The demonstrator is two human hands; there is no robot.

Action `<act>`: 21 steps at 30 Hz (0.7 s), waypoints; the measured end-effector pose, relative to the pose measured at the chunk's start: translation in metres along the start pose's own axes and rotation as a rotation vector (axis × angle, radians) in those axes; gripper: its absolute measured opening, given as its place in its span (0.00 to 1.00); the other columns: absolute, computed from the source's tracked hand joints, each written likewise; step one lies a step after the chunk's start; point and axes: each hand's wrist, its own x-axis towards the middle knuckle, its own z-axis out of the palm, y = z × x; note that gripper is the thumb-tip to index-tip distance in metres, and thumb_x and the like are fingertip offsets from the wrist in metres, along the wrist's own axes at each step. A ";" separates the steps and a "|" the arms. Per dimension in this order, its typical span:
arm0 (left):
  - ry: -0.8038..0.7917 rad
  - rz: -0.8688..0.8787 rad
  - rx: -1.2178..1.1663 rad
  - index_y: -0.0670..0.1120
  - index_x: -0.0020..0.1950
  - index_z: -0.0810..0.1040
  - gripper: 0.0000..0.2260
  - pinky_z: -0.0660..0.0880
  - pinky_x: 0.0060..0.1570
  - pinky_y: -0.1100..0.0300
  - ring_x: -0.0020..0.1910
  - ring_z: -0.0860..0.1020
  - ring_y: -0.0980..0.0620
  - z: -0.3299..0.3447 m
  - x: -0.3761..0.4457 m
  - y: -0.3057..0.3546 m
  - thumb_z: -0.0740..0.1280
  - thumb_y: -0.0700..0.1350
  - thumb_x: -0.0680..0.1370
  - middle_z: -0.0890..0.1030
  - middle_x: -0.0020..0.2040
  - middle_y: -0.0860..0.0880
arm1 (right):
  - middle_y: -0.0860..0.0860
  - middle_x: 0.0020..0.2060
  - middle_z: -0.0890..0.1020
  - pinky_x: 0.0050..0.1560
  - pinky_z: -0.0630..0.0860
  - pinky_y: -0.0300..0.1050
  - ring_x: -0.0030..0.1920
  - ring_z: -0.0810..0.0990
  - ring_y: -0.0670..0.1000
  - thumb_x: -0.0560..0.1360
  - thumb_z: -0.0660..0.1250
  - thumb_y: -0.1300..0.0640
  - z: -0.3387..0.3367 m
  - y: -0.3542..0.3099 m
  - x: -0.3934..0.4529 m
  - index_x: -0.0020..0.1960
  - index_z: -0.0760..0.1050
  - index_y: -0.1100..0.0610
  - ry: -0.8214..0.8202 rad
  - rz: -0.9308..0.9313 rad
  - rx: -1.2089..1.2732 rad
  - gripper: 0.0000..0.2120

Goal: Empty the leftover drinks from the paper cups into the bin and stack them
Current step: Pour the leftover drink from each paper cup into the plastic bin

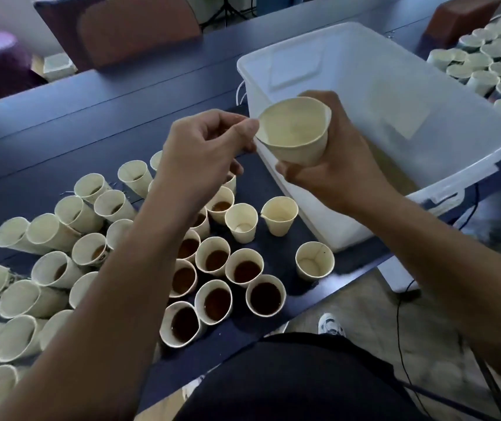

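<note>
You've got no readable text, brand, no. or sign anywhere here. One paper cup (91, 252) in the left cluster has a dark mark on its side, maybe print, but it's too blurred & small to read. The clear plastic bin (425, 123) shows pale rectangular patches on its walls, possibly labels; no lettering can be made out on them.

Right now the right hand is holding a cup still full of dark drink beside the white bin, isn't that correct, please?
Not quite: in the head view, the cup gripped by the right hand beside the white bin looks empty, its pale inside showing no dark drink. The rest stands.
</note>
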 end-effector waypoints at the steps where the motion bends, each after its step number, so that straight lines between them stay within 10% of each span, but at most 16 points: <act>1: -0.008 -0.026 0.002 0.46 0.52 0.84 0.07 0.74 0.31 0.65 0.30 0.78 0.54 -0.002 -0.004 -0.008 0.70 0.48 0.80 0.86 0.40 0.50 | 0.36 0.49 0.73 0.48 0.69 0.26 0.50 0.73 0.31 0.68 0.77 0.61 0.008 0.003 -0.006 0.66 0.66 0.52 -0.023 0.004 0.017 0.32; 7: -0.065 -0.248 0.032 0.43 0.45 0.83 0.02 0.72 0.27 0.67 0.25 0.75 0.56 0.000 -0.021 -0.058 0.72 0.40 0.78 0.82 0.30 0.52 | 0.34 0.57 0.71 0.63 0.70 0.42 0.61 0.71 0.41 0.61 0.80 0.43 0.043 0.033 -0.031 0.61 0.60 0.31 -0.305 0.040 0.003 0.38; 11: -0.017 -0.319 0.144 0.45 0.40 0.83 0.05 0.75 0.34 0.62 0.25 0.77 0.56 0.007 -0.026 -0.089 0.73 0.41 0.75 0.83 0.32 0.49 | 0.42 0.64 0.69 0.71 0.64 0.54 0.68 0.67 0.47 0.65 0.64 0.26 0.048 0.046 -0.034 0.68 0.61 0.33 -0.465 0.147 -0.011 0.34; 16: -0.008 -0.332 0.239 0.48 0.42 0.83 0.03 0.77 0.36 0.60 0.27 0.78 0.57 0.017 -0.031 -0.109 0.73 0.43 0.75 0.83 0.34 0.52 | 0.41 0.42 0.79 0.43 0.71 0.33 0.42 0.78 0.41 0.76 0.70 0.42 0.050 0.058 -0.034 0.57 0.80 0.46 -0.261 0.140 -0.146 0.13; 21: -0.047 -0.353 0.189 0.48 0.46 0.83 0.06 0.73 0.31 0.67 0.28 0.77 0.57 0.027 -0.026 -0.121 0.70 0.49 0.79 0.85 0.36 0.53 | 0.43 0.37 0.81 0.40 0.73 0.37 0.36 0.77 0.42 0.77 0.70 0.52 0.052 0.073 -0.038 0.53 0.84 0.51 -0.203 0.103 -0.312 0.07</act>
